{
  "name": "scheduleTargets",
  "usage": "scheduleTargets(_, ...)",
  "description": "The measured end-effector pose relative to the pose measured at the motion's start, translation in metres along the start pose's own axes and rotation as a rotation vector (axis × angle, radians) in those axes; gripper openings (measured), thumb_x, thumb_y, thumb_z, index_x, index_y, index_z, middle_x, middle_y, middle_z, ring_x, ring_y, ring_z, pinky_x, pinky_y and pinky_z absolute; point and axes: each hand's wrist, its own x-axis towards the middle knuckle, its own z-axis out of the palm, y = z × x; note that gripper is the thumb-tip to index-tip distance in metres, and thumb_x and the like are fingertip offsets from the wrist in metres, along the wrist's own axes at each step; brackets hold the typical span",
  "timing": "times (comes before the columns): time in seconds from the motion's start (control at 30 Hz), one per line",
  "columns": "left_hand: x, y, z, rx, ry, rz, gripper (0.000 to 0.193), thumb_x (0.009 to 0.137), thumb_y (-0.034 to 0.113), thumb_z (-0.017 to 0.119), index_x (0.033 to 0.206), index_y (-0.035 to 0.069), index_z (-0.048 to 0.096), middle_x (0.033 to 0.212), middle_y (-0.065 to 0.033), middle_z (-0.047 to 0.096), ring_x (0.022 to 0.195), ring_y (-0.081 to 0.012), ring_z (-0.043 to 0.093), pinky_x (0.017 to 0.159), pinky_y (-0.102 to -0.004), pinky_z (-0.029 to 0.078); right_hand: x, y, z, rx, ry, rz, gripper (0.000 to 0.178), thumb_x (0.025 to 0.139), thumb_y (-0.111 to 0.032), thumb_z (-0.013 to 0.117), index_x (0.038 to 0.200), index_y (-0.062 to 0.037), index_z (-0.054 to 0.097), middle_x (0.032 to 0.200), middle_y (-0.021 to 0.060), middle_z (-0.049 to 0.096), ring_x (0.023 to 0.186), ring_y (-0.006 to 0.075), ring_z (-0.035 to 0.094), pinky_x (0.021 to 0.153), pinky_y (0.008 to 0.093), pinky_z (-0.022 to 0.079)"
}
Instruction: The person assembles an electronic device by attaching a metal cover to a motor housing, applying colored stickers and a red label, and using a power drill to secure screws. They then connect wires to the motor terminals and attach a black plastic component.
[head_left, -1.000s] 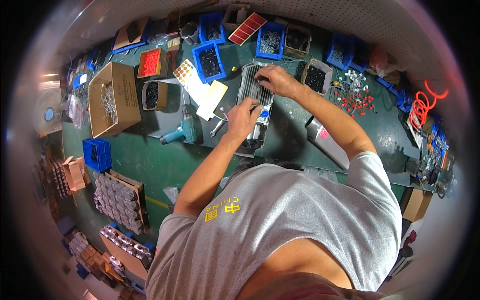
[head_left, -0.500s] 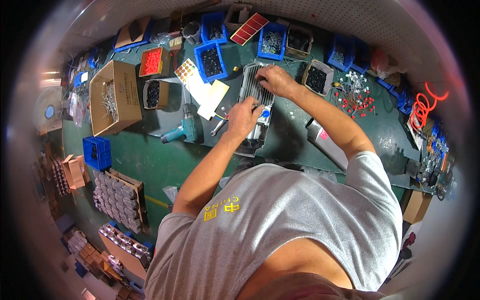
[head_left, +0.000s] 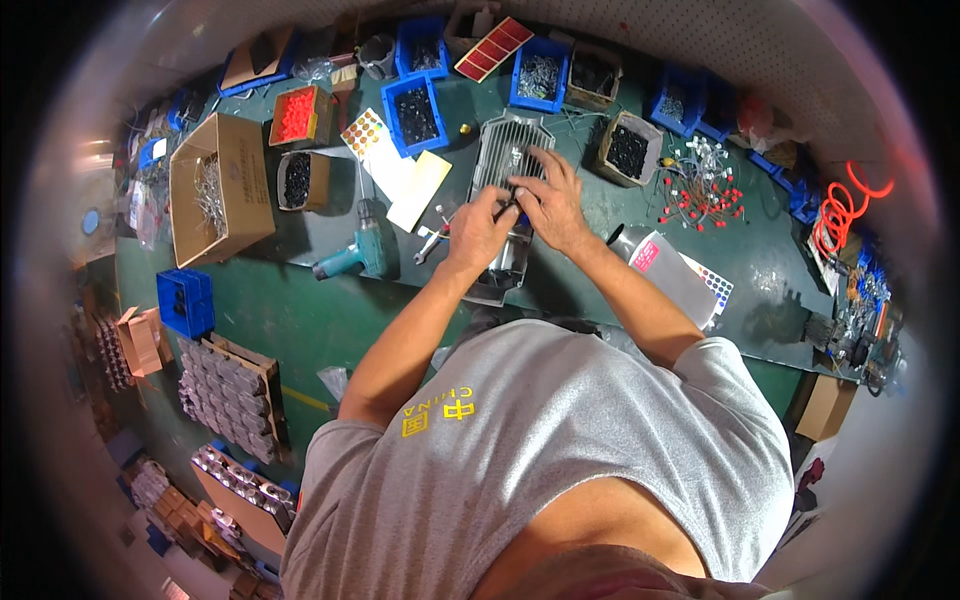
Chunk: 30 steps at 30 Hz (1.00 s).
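Note:
A grey finned metal housing point(head_left: 512, 136) lies lengthwise on the bench, with both hands over its middle. My left hand point(head_left: 479, 234) is closed in a pinch around a small black part point(head_left: 507, 211). Right beside it, my right hand point(head_left: 556, 208) brings thumb and forefinger close together at that part, the other fingers lifted over the fins. Whatever lies between the right fingertips is too small to make out. An open-ended wrench point(head_left: 430, 246) and thin wires lie left of the housing. The hands hide most of the housing's nearer half.
A teal cordless drill point(head_left: 362, 250) lies at left, near a cardboard box point(head_left: 243, 185). Blue bins point(head_left: 440, 140) of small parts line the back. Red-tipped wires point(head_left: 700, 195) and a grey plate point(head_left: 675, 285) are at right. A yellow-white sheet point(head_left: 418, 192) lies left of the housing.
My right hand has come down from the housing's far end to meet the left hand over its middle. The left hand has stayed near its place. The view has shifted slightly.

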Motion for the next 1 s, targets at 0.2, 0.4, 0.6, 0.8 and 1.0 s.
scheduleTargets(0.2, -0.029, -0.019, 0.002, -0.015, 0.060, 0.078, 0.022, 0.096, 0.009, 0.062, 0.116, 0.002, 0.065, 0.082, -0.0220, 0.069, 0.074, -0.0388, 0.068, 0.067, -0.0432, 0.051, -0.004, 0.004, 0.000, 0.025, -0.035, 0.031, 0.033, 0.088, -0.035, 0.072, 0.116, -0.0195, 0.078, 0.153, 0.0185, 0.044, 0.146, 0.0425, 0.032, 0.115, 0.0559, 0.027)
scheduleTargets(0.4, -0.038, -0.019, 0.003, 0.100, 0.031, 0.050, 0.019, 0.094, 0.010, 0.063, 0.112, 0.002, 0.066, 0.087, -0.0249, 0.070, 0.084, -0.0430, 0.070, 0.073, -0.0494, 0.054, -0.006, 0.004, 0.005, 0.007, -0.012, 0.028, 0.038, 0.084, -0.036, 0.077, 0.117, -0.0170, 0.077, 0.154, 0.0207, 0.042, 0.145, 0.0433, 0.033, 0.117, 0.0558, 0.026)
scheduleTargets(0.6, -0.043, -0.022, 0.006, 0.149, 0.025, 0.030, 0.015, 0.093, 0.013, 0.065, 0.105, 0.004, 0.066, 0.083, -0.0232, 0.070, 0.080, -0.0436, 0.069, 0.070, -0.0526, 0.053, -0.017, -0.004, 0.013, 0.132, 0.141, 0.206, 0.074, 0.077, -0.030, 0.088, 0.140, -0.0059, 0.057, 0.153, 0.0285, 0.040, 0.141, 0.0435, 0.039, 0.118, 0.0478, 0.032)
scheduleTargets(0.8, -0.044, -0.020, 0.004, 0.213, -0.015, 0.060, 0.013, 0.092, 0.015, 0.067, 0.100, 0.005, 0.064, 0.076, -0.0205, 0.069, 0.074, -0.0417, 0.069, 0.067, -0.0523, 0.053, -0.022, -0.007, 0.028, 0.371, 0.158, 0.467, 0.093, 0.077, -0.025, 0.090, 0.146, 0.0102, 0.038, 0.137, 0.0289, 0.056, 0.123, 0.0330, 0.057, 0.106, 0.0410, 0.045)
scheduleTargets(1.0, -0.042, -0.021, 0.003, 0.235, -0.066, 0.024, 0.014, 0.092, 0.016, 0.067, 0.100, 0.004, 0.064, 0.075, -0.0207, 0.069, 0.074, -0.0413, 0.069, 0.066, -0.0520, 0.054, -0.018, -0.009, 0.026, 0.374, 0.074, 0.521, 0.096, 0.078, -0.021, 0.089, 0.148, 0.0153, 0.033, 0.123, 0.0247, 0.066, 0.105, 0.0255, 0.066, 0.092, 0.0352, 0.052)
